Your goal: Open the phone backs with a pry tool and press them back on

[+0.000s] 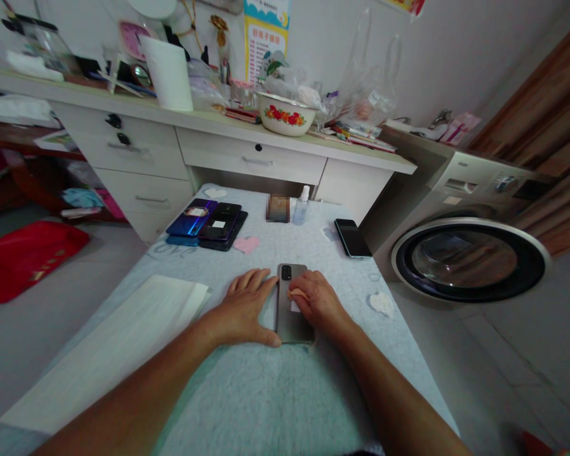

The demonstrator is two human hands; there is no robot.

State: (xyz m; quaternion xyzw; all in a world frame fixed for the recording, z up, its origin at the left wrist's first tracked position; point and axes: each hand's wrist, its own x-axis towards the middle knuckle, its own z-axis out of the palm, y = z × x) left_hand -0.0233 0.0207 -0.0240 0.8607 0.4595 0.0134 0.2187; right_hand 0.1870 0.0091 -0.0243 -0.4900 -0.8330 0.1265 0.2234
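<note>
A grey smartphone (285, 323) lies back side up on the cloth-covered table, its dark camera block at the far end. My left hand (247, 307) rests flat along its left side, fingers stretched out; the thumb reaches its lower left edge and a fingertip its upper left edge. Over the right part of the phone's back, my right hand (320, 301) is closed, pressing a small orange cloth-like piece (297, 293) against it. Part of a white label (295, 306) shows beneath that hand; the rest is hidden.
Several phones (218, 225) are stacked at the back left. A clear spray bottle (301, 208) stands beside a blurred brown box (278, 208). Another phone (352, 238) lies at the right edge. White folded sheets (109, 348) lie left. A washing machine (456, 190) stands right.
</note>
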